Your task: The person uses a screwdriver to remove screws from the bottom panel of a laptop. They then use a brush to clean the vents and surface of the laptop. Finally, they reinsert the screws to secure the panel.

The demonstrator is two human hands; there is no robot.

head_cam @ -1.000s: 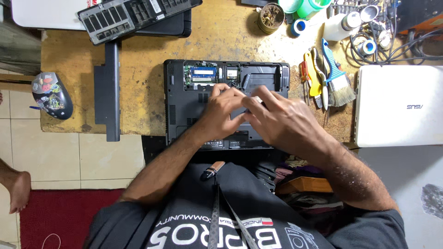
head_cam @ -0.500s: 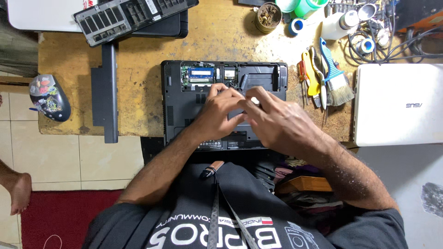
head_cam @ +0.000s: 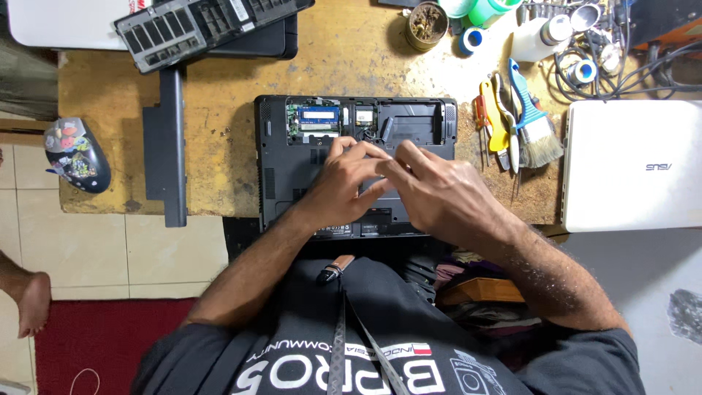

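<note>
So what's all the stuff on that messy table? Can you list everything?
Opened laptop base: one, black, underside up, table middle, under both hands.
Memory card: one, blue, in the base's open bay.
Long bar-shaped part: one, black, left of the base.
Slotted cover panel: one, black, top left.
Closed laptop: one, white, right.
Brush: one, blue handle, right of the base.
Yellow-handled tool: one, beside the brush.
Small round tin: one, top centre.
Tape rolls: a few, blue and green, top.
Wooden table: one, brown.
Left hand: on the base.
Right hand: on the base, touching the left.
</note>
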